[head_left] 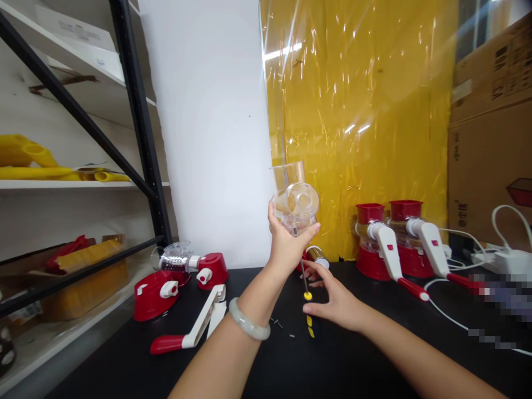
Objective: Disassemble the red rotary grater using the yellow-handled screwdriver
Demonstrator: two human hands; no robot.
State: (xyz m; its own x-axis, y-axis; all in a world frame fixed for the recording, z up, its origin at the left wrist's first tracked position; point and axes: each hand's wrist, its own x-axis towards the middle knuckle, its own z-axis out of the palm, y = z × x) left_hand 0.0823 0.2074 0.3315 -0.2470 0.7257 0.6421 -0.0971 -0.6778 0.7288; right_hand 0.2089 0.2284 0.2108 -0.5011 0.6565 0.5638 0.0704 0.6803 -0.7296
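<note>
My left hand [286,241] is raised above the table, its fingers and thumb wrapped round a clear plastic grater housing [297,199] with a round opening facing me. Below it, a screwdriver [308,296] with a yellow-and-black handle points upward. The top of its shaft disappears behind my left hand, so its tip cannot be made out. Around this screwdriver my right hand [334,296] is loosely curled, thumb at the handle and fingers by the shaft. Several small metal pins or screws [278,323] lie on the black table below.
A grater drum [318,256] stands behind my hands. To the left are red grater bases [155,296] and a red-handled white crank [203,324]. Two assembled rotary graters [372,244] stand at the right, near white cables [449,316]. A shelf rack [141,111] borders the left side.
</note>
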